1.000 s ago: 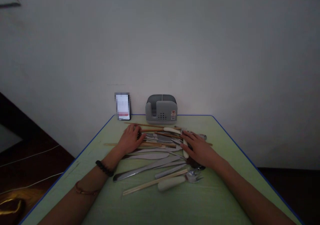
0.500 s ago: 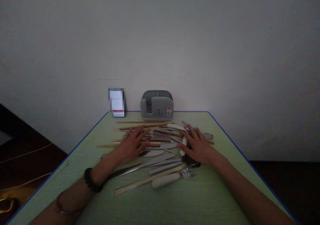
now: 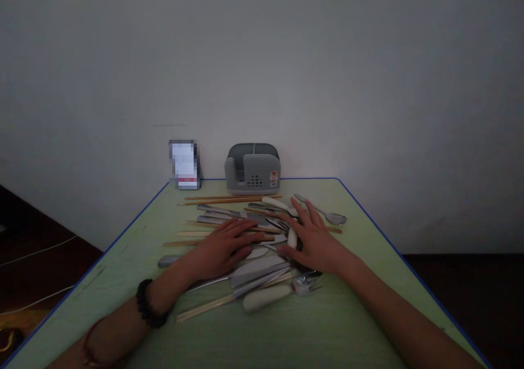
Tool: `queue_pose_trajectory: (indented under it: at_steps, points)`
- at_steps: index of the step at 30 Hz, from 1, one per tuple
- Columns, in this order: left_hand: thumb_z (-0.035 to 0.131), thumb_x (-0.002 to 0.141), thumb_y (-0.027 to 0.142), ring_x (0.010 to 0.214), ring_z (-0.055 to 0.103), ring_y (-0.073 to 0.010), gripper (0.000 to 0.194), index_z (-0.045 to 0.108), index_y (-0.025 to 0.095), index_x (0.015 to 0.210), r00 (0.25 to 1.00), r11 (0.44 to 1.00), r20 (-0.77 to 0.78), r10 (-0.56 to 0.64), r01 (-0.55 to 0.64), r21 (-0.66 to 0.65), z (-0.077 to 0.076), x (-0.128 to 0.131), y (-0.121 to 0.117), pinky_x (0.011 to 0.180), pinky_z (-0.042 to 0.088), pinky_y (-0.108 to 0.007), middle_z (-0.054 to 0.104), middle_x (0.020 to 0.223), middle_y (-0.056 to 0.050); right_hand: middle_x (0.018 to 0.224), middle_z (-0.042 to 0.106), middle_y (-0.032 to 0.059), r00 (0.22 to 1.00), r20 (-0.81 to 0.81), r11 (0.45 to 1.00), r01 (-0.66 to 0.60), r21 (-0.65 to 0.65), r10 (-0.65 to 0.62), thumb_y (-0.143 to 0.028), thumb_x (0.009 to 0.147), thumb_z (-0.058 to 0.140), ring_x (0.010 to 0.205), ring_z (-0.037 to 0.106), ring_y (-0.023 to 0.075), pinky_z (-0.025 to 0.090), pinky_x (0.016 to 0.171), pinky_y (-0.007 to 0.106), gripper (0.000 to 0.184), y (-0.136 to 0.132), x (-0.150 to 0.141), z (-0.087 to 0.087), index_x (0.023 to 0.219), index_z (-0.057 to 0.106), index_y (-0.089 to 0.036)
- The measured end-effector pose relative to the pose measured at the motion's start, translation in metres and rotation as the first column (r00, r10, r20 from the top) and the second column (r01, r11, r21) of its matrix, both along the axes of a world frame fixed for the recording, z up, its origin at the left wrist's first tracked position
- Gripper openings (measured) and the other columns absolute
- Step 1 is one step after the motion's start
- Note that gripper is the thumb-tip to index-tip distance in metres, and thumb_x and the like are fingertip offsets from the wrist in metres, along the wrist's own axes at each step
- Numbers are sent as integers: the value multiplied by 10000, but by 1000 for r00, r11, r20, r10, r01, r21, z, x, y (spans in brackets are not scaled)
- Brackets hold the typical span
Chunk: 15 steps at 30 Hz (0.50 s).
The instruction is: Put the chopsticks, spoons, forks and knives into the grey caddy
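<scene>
Loose cutlery and chopsticks lie spread across a pale green table point(image 3: 262, 336). My left hand point(image 3: 223, 249) rests palm down over the left of the pile, fingers extended across chopsticks point(image 3: 186, 233) and knives. Over the pile's right part, my right hand point(image 3: 313, 240) lies with fingers spread, partly covering a white handle point(image 3: 292, 239). A spoon point(image 3: 336, 218) is just beyond its fingers. In front of the hands are a broad knife blade point(image 3: 254, 271) and a fork point(image 3: 305, 285) with a thick white handle point(image 3: 266, 298). What lies beneath both palms is hidden.
A grey cutlery holder point(image 3: 262, 173) with compartments and a small sticker stands at the table's back edge. Left of it a phone point(image 3: 186, 164) with a blurred screen leans against the wall point(image 3: 327, 85). A blue edging point(image 3: 368, 213) runs round the table.
My left hand has slid right and nearer, and my right hand slightly left. Cutlery beneath them has shifted; the spoon at right and knives at left show more. The whole view has moved slightly.
</scene>
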<state>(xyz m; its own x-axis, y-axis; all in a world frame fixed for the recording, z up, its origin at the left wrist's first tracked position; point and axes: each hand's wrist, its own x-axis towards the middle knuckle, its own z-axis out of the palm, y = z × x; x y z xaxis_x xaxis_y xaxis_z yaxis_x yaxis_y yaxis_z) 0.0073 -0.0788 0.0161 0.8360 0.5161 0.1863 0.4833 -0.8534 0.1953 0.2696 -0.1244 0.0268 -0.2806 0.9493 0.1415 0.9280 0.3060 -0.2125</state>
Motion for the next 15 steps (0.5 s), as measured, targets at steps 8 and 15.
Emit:
queue_pose_trajectory:
  at_steps: [8, 15]
  points:
    - [442, 927, 307, 1232, 452, -212, 319, 590, 327, 1209, 993, 996, 110, 40, -48, 72, -7, 1, 4, 1061, 352, -437, 505, 1346, -38, 1460, 377, 112, 992, 17, 992, -126, -2, 126, -418, 888, 448, 1347, 295, 324, 274, 1080, 518, 507, 3, 2, 0, 1352, 474, -215]
    - [301, 953, 429, 1303, 375, -243, 482, 417, 212, 1368, 895, 882, 98, 436, -447, 152, -15, -25, 32, 1104, 232, -499, 436, 1413, -95, 1305, 561, 85, 992, 20, 991, -128, 30, 127, -354, 853, 495, 1275, 408, 309, 167, 1090, 580, 418, 4, 2, 4, 1244, 575, -230]
